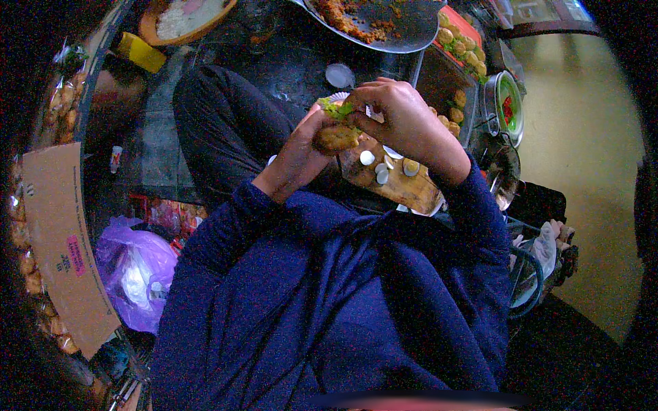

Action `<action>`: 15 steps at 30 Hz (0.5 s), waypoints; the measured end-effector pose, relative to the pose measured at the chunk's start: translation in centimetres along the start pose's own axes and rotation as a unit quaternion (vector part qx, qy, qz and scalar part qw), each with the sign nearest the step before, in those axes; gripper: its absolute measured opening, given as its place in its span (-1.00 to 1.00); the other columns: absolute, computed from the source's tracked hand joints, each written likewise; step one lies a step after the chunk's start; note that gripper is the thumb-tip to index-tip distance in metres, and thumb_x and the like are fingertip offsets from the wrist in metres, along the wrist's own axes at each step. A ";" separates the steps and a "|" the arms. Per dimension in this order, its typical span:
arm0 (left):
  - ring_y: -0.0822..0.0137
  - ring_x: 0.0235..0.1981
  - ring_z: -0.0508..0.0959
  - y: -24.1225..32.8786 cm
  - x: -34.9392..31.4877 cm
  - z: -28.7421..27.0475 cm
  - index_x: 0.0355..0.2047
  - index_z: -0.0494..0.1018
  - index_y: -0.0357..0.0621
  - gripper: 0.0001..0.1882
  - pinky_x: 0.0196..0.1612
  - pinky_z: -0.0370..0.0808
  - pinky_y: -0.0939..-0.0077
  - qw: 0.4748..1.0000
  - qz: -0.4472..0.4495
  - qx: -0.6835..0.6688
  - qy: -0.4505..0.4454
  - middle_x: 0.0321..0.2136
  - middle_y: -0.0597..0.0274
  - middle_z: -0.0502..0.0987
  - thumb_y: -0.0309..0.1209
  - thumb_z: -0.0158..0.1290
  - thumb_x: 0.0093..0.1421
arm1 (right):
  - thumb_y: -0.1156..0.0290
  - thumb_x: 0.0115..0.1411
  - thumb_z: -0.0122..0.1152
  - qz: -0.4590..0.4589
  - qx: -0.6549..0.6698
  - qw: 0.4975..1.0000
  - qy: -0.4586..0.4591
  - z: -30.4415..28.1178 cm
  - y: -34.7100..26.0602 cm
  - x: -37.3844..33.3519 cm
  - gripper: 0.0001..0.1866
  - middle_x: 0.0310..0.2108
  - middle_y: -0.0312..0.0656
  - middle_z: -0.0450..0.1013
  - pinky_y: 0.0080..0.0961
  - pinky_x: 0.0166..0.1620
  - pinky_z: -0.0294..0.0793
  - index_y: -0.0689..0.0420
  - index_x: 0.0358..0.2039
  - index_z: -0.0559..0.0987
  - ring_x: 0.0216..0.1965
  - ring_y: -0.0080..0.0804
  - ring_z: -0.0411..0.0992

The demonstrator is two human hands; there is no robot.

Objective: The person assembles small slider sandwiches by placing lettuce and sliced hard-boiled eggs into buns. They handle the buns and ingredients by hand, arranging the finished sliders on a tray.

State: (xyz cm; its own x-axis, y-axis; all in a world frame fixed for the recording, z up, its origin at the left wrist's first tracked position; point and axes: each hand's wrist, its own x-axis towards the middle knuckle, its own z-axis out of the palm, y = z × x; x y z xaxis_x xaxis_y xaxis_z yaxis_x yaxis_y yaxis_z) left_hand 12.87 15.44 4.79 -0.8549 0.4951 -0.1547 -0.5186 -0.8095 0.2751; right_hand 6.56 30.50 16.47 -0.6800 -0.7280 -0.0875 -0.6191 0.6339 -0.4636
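Left hand (299,147) cupped under a bun (335,137), right hand (397,116) curled, fingertips pinching green leaves (337,108) on top, wooden board (404,185) beneath

I sit over a dark counter (288,61); pale floor (582,137) lies to my right, cardboard (58,233) at my left.

Dim, bluish light prevailing; far-right floor (582,130) glaring brightest; fisheye rim darkening and bending edges; near lower edge blurring.
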 end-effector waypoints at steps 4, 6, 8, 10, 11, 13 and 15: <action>0.21 0.02 0.43 -0.1 0.1 0.2 0.13 0.17 -0.12 -0.58 0.06 0.44 0.22 0.999 -0.011 0.022 0.025 0.02 0.13 0.36 -0.33 -0.15 0.27 | 0.44 -0.08 0.19 0.038 -0.085 0.994 -0.062 0.0 0.7 0.2 -0.83 -0.47 -0.01 0.47 -0.23 -0.29 0.47 0.17 -0.42 0.59 -0.37 -0.01 0.46; 0.21 0.01 0.44 -0.1 0.1 0.3 0.13 0.17 -0.12 -0.57 0.06 0.44 0.22 0.999 -0.024 0.027 0.025 0.01 0.13 0.36 -0.35 -0.15 0.25 | 0.45 -0.08 0.18 0.061 -0.101 0.989 -0.092 0.0 1.0 0.4 -0.82 -0.47 0.03 0.48 -0.20 -0.27 0.47 0.18 -0.40 0.60 -0.36 0.01 0.47; 0.22 0.00 0.45 -0.1 0.0 0.2 0.12 0.17 -0.12 -0.56 0.06 0.44 0.22 0.999 -0.040 0.020 0.025 0.00 0.12 0.37 -0.37 -0.15 0.23 | 0.45 -0.07 0.18 0.068 -0.090 0.988 -0.109 0.1 1.4 0.6 -0.80 -0.46 0.06 0.49 -0.18 -0.25 0.47 0.20 -0.38 0.60 -0.36 0.03 0.47; 0.21 0.00 0.45 -0.1 0.1 0.3 0.13 0.17 -0.12 -0.56 0.05 0.44 0.21 0.999 -0.048 0.014 0.020 -0.01 0.12 0.38 -0.37 -0.15 0.23 | 0.44 -0.06 0.18 0.062 -0.085 0.989 -0.103 0.4 1.7 0.9 -0.80 -0.46 0.08 0.49 -0.17 -0.25 0.48 0.21 -0.38 0.60 -0.36 0.04 0.48; 0.21 -0.01 0.46 -0.1 0.2 0.3 0.13 0.17 -0.13 -0.56 0.05 0.44 0.21 0.998 -0.054 0.014 0.025 -0.01 0.11 0.38 -0.37 -0.15 0.23 | 0.44 -0.05 0.18 0.057 -0.086 0.990 -0.098 0.6 1.8 0.9 -0.80 -0.46 0.08 0.49 -0.17 -0.26 0.48 0.22 -0.38 0.59 -0.36 0.05 0.48; 0.21 0.00 0.46 0.0 0.2 0.4 0.13 0.16 -0.13 -0.56 0.05 0.44 0.20 0.999 -0.039 0.014 0.014 -0.01 0.10 0.39 -0.36 -0.15 0.23 | 0.41 -0.03 0.17 0.058 -0.085 0.990 -0.101 0.7 2.0 1.0 -0.81 -0.47 0.09 0.49 -0.15 -0.27 0.48 0.22 -0.40 0.59 -0.36 0.06 0.48; 0.20 0.00 0.46 -0.1 0.2 0.5 0.13 0.16 -0.13 -0.55 0.06 0.44 0.20 0.999 -0.033 0.020 0.020 -0.01 0.10 0.39 -0.36 -0.14 0.24 | 0.39 -0.01 0.17 0.060 -0.098 0.987 -0.109 0.5 1.9 1.0 -0.82 -0.48 0.09 0.49 -0.13 -0.28 0.48 0.22 -0.43 0.59 -0.36 0.08 0.48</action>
State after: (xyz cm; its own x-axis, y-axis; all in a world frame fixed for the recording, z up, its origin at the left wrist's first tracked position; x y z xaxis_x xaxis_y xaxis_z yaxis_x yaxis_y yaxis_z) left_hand 12.75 15.71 5.18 -0.8190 0.5338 -0.2107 -0.5739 -0.7619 0.3004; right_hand 4.87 30.83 15.08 -0.6652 -0.6702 -0.3292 -0.6186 0.7415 -0.2599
